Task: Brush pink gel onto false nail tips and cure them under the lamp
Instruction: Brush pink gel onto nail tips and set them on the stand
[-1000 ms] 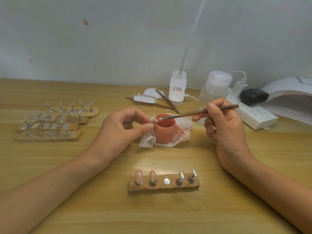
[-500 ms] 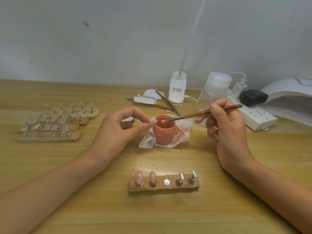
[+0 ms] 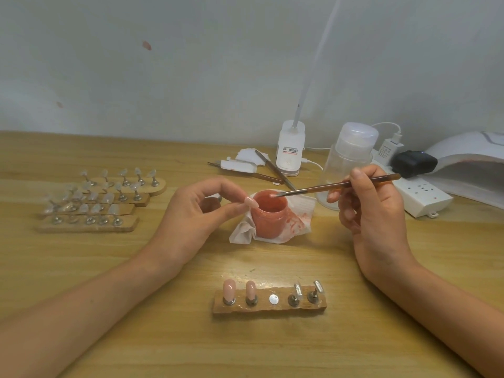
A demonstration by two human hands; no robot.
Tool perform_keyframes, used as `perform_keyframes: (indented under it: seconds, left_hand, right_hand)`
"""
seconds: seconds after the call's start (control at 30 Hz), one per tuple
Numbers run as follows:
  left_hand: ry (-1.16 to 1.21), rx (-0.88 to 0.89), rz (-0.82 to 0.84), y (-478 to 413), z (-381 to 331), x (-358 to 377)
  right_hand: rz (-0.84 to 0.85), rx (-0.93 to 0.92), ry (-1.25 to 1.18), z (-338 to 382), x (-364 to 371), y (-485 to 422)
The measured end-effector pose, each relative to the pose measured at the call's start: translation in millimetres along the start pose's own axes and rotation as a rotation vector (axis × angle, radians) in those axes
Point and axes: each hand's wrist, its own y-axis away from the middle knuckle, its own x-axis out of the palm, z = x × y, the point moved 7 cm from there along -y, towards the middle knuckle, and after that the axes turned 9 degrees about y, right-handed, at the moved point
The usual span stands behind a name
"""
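Racks [image 3: 90, 203] of clear tips sit far left. The left hand [image 3: 191, 214] pinches a pink tip [image 3: 251, 202] between thumb and forefinger, just beside the round gel jar [image 3: 268, 216] on stained tissue [image 3: 302, 216]. The right hand [image 3: 373, 214] grips a thin brush [image 3: 335, 184], bristles over the jar's mouth. Bare table [image 3: 272, 263] separates the jar from the near rack [image 3: 270, 308]. The domed lamp [image 3: 474, 170] stands far right.

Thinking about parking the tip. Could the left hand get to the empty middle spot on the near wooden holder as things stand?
Probably yes. Only bare table lies between the left hand, which pinches a nail tip, and the empty middle spot on the near holder.
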Motion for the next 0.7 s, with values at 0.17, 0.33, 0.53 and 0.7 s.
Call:
perform_keyframes:
  seconds: [0.17,0.33,0.53,0.7]
  left_hand:
    - [-0.022,0.012,0.011,0,-2,0]
    - [-0.016,0.001,-0.020,2,-4,0]
    - [-0.018,-0.029,-0.142,3,-9,-6]
    - [-0.030,-0.077,-0.131,4,-16,-5]
  right_hand:
    - [-0.017,0.022,-0.020,-3,-2,-2]
    - [-0.026,0.055,-0.005,-8,-3,-3]
    - [-0.028,0.090,-0.003,-8,-5,-3]
    - [-0.026,0.097,-0.001,-8,-5,-1]
